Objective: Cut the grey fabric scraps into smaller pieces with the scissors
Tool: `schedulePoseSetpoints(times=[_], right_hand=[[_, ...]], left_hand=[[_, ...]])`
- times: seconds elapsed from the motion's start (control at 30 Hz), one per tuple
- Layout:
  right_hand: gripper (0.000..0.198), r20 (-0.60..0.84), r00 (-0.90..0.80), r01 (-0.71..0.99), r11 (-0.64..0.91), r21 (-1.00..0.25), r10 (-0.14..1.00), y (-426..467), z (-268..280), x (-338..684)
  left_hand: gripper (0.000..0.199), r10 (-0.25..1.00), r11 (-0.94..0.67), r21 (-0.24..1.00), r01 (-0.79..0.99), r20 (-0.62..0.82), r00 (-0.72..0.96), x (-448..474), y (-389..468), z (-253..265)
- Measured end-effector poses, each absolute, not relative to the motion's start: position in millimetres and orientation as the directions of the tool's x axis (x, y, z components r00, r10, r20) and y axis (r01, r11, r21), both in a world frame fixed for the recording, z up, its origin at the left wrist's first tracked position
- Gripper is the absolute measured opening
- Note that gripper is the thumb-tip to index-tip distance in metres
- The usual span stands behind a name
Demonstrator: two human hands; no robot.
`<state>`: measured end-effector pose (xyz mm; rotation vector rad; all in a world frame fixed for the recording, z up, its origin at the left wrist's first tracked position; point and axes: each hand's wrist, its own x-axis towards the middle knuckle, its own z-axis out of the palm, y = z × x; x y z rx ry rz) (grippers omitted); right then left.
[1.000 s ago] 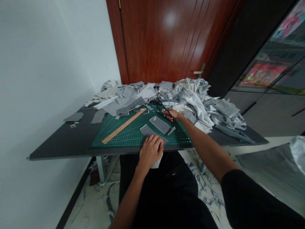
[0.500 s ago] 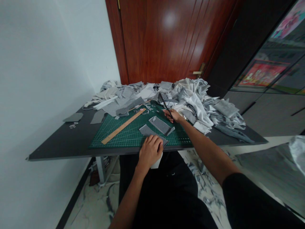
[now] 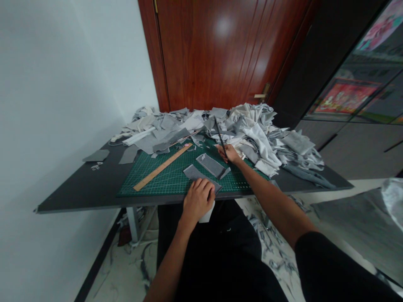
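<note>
A: Left to right, then. A wooden ruler (image 3: 163, 167) lies diagonally on the green cutting mat (image 3: 163, 178), centre-left of frame. The left hand (image 3: 199, 200) is curled over the near grey fabric strip (image 3: 194, 173), fingers pressing it down at the bench (image 3: 78, 193) front edge.

B: And the right hand (image 3: 230, 154)?

A: Closed around black scissors (image 3: 219, 135), blades pointing up toward the scrap pile (image 3: 252, 130). Can't tell if the blades are open. A second grey strip (image 3: 213, 165) lies between the hands.

B: So it looks like it's between cuts?

A: I'd guess so. The next cut calls for bringing the blades down to a strip. Open mat by the ruler, tight near the pile.
</note>
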<state>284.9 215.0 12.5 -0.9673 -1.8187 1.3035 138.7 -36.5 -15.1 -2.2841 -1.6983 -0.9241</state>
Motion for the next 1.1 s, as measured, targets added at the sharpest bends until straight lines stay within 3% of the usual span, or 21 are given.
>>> schedulePoseSetpoints(times=[0.27, 0.47, 0.6, 0.73, 0.83, 1.1], right_hand=[[0.049, 0.210, -0.332, 0.172, 0.278, -0.945, 0.920, 221.2, 4.9, 283.1], [0.050, 0.117, -0.309, -0.009, 0.121, -0.993, 0.944, 222.5, 0.7, 287.6], [0.052, 0.265, -0.050, -0.163, 0.254, -0.953, 0.963, 220.5, 0.7, 289.0], [0.056, 0.256, 0.114, -0.240, 0.277, -0.930, 0.960, 220.5, 3.0, 290.4], [0.058, 0.235, 0.185, -0.215, 0.273, -0.938, 0.954, 220.2, 5.2, 292.4], [0.053, 0.258, 0.315, 0.043, 0.258, -0.965, 0.913, 219.2, 8.4, 301.0]], left_hand=[[0.013, 0.813, -0.352, 0.237, 0.906, 0.557, 0.171, 139.1, -36.6, -15.2], [0.012, 0.815, -0.352, 0.231, 0.907, 0.553, 0.175, 138.7, -36.0, -16.2], [0.011, 0.812, -0.345, 0.231, 0.910, 0.560, 0.166, 138.4, -35.6, -17.9], [0.011, 0.814, -0.343, 0.230, 0.911, 0.556, 0.167, 138.2, -35.9, -18.5], [0.012, 0.815, -0.347, 0.231, 0.909, 0.553, 0.170, 138.2, -36.2, -17.9], [0.014, 0.809, -0.357, 0.239, 0.903, 0.562, 0.171, 138.1, -36.2, -16.8]])
